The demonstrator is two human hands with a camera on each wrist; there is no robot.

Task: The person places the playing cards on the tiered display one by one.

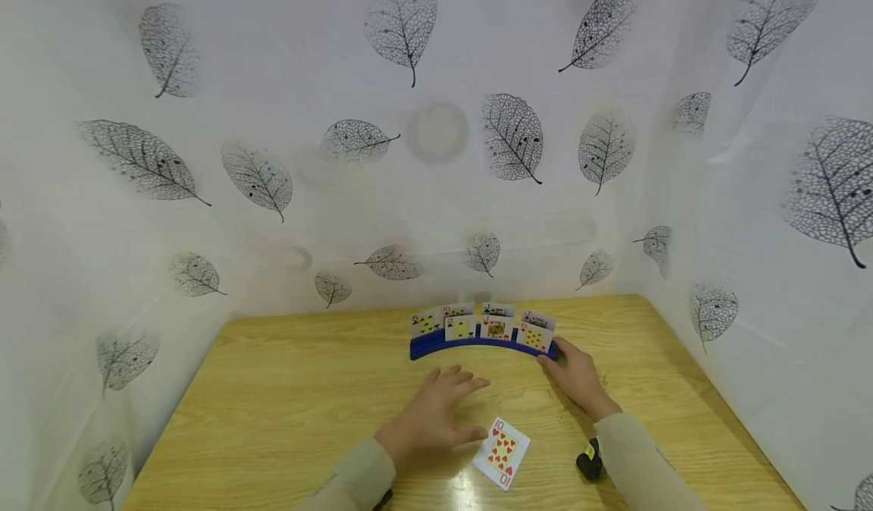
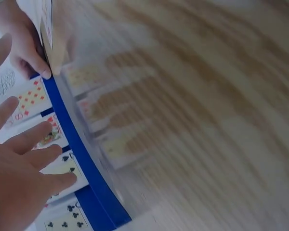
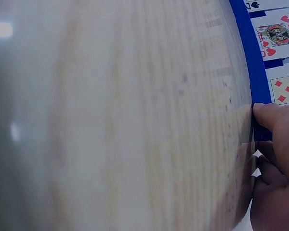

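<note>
A curved blue playing card holder (image 1: 428, 348) stands toward the back of the table, with several playing cards upright in two rows. My right hand (image 1: 578, 376) grips its right end; in the right wrist view the thumb (image 3: 267, 114) presses the blue front edge. Fingers spread, my left hand (image 1: 436, 414) hovers in front of the holder and holds nothing. Beside its thumb a ten of hearts (image 1: 502, 454) lies face up on the table. A jack of hearts (image 3: 277, 34) and a diamond card (image 3: 286, 89) show in the holder.
The wooden table (image 1: 286, 397) has a glossy, reflective top. White sheeting with a leaf print (image 1: 436, 208) encloses it at the back and both sides. A small black object with a yellow mark (image 1: 589, 462) is beside my right sleeve.
</note>
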